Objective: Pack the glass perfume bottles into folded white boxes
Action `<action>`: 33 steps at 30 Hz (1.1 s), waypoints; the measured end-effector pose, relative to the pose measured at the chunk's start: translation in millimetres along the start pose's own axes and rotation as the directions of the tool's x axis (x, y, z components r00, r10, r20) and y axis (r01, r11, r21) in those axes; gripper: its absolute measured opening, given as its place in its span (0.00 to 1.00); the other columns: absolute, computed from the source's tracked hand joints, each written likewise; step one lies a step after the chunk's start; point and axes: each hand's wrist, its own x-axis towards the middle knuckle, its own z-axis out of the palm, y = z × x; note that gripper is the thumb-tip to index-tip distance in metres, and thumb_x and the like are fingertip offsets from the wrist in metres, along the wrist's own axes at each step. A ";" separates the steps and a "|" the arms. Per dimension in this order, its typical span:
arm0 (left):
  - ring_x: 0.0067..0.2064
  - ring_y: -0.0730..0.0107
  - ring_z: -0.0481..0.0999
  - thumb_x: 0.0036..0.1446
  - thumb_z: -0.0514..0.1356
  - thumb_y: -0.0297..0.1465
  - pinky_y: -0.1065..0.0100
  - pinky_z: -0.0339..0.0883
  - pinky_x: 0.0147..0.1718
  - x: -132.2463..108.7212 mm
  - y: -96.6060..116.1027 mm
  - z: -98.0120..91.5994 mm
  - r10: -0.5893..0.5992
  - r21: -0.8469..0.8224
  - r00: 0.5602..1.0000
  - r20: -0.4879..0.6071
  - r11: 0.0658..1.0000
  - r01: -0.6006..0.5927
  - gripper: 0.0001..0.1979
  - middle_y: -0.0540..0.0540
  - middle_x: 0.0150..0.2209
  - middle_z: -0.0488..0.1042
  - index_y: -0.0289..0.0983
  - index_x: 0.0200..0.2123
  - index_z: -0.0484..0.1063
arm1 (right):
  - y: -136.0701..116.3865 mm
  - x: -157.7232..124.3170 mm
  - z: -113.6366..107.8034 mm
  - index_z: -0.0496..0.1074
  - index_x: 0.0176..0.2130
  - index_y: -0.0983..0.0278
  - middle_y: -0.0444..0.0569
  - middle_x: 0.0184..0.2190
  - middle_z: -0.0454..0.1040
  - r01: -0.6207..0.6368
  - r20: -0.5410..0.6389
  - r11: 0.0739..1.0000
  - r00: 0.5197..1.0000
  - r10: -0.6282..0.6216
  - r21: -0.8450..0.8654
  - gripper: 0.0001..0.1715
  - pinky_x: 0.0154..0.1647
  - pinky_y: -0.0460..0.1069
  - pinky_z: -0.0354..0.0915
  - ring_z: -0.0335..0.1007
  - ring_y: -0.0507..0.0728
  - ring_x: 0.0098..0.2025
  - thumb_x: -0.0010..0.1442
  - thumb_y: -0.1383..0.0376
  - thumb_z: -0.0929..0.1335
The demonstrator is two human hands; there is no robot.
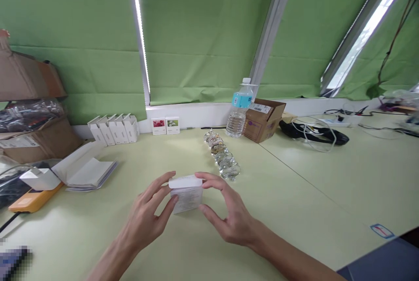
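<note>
- White card packet [186, 194] is sitting between both palms, just above the tabletop or maybe resting on it. It looks like a white flap over a see-through sleeve with printed sheets, but it's too blurry to swear to that.
- Way left of the grip: brown cardboard boxes [32, 141] on a shelf, with a yellow power strip [34, 199] lying on the table below them.
- Up and left of the grip: opened white cartons [88, 169], and behind them a row of small white boxes [113, 129].
- Your left hand [144, 217] has its fingers and thumb pressed on the packet's left side, so it's clamped on from that side.
- Straight up from the grip: two little picture boxes [165, 125] against the wall.
- Your right hand [229, 213] pinches the packet's right side, fingers at the top corner and thumb low down, so the hands are closed on it together.
- Just past the right hand: a line of clear glass pieces [221, 154], with a water bottle [238, 111] and a small cardboard box [263, 119] behind it.
- Far right of the grip: a black pouch [312, 133] tangled in white cable.
</note>
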 end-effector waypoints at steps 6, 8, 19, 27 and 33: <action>0.53 0.65 0.76 0.61 0.60 0.23 0.68 0.73 0.46 -1.8 2.9 4.9 0.066 0.038 0.992 -0.111 0.997 -0.062 0.16 0.42 0.55 0.74 0.41 0.52 0.67 | 5.0 3.0 2.5 0.60 0.62 0.59 0.52 0.57 0.69 0.038 -0.058 0.995 0.997 -0.043 -0.094 0.27 0.61 0.55 0.64 0.64 0.59 0.60 0.66 0.70 0.65; 0.52 0.66 0.78 0.60 0.61 0.23 0.69 0.73 0.46 -2.0 4.1 5.8 0.028 -0.011 0.988 -0.153 0.999 -0.030 0.18 0.42 0.53 0.76 0.40 0.53 0.65 | 5.8 3.8 3.0 0.62 0.62 0.59 0.52 0.57 0.70 0.050 -0.075 0.992 0.995 -0.059 -0.115 0.25 0.60 0.54 0.65 0.65 0.58 0.59 0.67 0.71 0.64; 0.51 0.67 0.75 0.61 0.59 0.20 0.68 0.71 0.48 3.8 10.5 3.1 0.024 -0.089 0.987 -0.158 0.995 -0.039 0.17 0.45 0.49 0.75 0.41 0.51 0.72 | 10.2 3.4 10.1 0.68 0.58 0.59 0.51 0.57 0.71 0.013 -0.129 0.992 0.991 -0.029 -0.126 0.21 0.60 0.54 0.66 0.67 0.58 0.59 0.67 0.71 0.65; 0.47 0.69 0.76 0.60 0.59 0.18 0.69 0.72 0.42 8.1 18.0 4.0 -0.005 -0.172 0.980 -0.198 0.985 -0.030 0.17 0.46 0.46 0.76 0.42 0.49 0.74 | 11.8 5.8 11.9 0.68 0.58 0.58 0.50 0.55 0.73 -0.012 -0.158 0.997 0.987 -0.001 -0.080 0.21 0.58 0.55 0.68 0.69 0.58 0.57 0.68 0.71 0.64; 0.47 0.69 0.76 0.60 0.59 0.18 0.70 0.72 0.41 9.4 18.8 2.6 0.002 -0.165 0.979 -0.202 0.986 -0.036 0.18 0.46 0.46 0.75 0.43 0.49 0.75 | 10.8 7.2 9.4 0.70 0.57 0.58 0.51 0.54 0.74 0.001 -0.152 0.996 0.988 -0.014 -0.085 0.20 0.57 0.54 0.69 0.71 0.57 0.56 0.68 0.71 0.64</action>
